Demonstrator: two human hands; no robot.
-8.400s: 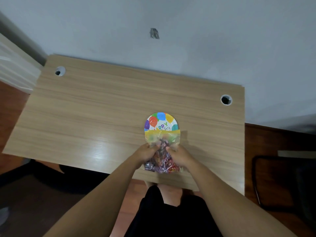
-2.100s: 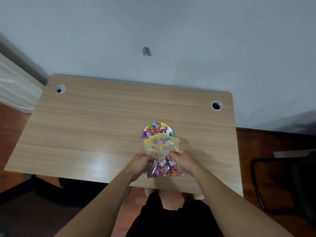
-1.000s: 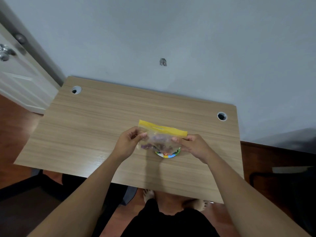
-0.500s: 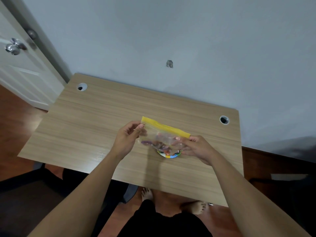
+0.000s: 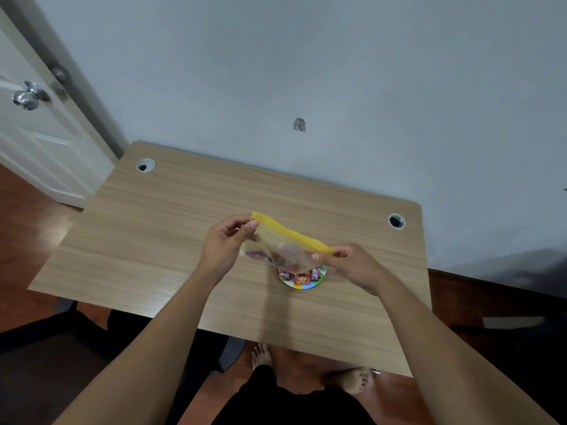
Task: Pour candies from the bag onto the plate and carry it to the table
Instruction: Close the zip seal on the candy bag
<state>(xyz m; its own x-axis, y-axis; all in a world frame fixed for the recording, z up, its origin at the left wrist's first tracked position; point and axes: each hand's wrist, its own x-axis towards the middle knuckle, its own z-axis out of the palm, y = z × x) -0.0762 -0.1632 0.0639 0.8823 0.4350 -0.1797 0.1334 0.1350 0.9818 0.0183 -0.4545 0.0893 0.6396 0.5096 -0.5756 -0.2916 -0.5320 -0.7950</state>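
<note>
The fingers [image 5: 252, 224] of the left hand [image 5: 224, 243] are pinching the left end of the bag [image 5: 283, 250] just under its yellow strip [image 5: 291, 233]. The right hand [image 5: 352, 265] is gripping the right end of that strip between thumb and fingertips, fingers curled in. Between the two hands the clear bag is hanging above the surface [image 5: 171, 228], strip uppermost and sloping down toward the right, with a few candies [image 5: 276, 256] blurred inside. Below and partly behind the bag, the plate [image 5: 302, 285] is sitting on the surface, with wrapped sweets [image 5: 302, 277] piled on it. Both forearms are reaching in from the near edge. Bare feet are showing on the floor [image 5: 36, 204] below.
</note>
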